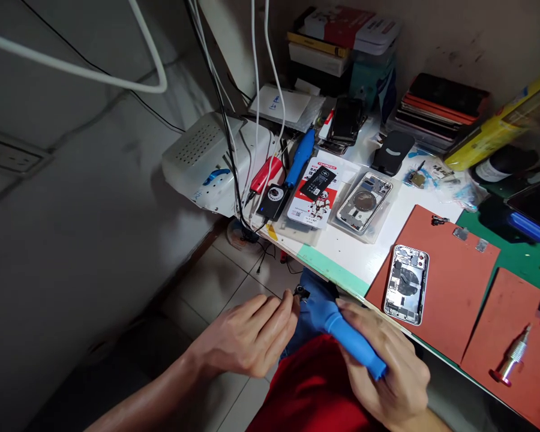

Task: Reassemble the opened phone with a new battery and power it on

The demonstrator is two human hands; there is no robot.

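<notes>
My left hand [256, 330] pinches a small black part [301, 293] that looks like a phone camera module, above my lap. Wrapped around a thick-handled blue tool [351, 343] is my right hand [382, 354]. Its front end points at the small part, and I cannot tell whether the two touch. To the right, an opened phone [407, 285] lies on a brown mat [450, 282], its inside facing up. Small metal pieces [461, 233] and a small black part [440, 220] rest near the mat's top edge.
A second phone housing [365, 202] lies in a clear tray. Left of it are a battery [318, 182] on a printed box, a blue-handled tool [299, 157] and a black dial controller [273, 201]. White cables [279, 78] hang down. A metal pen-like tool [513, 355] lies far right.
</notes>
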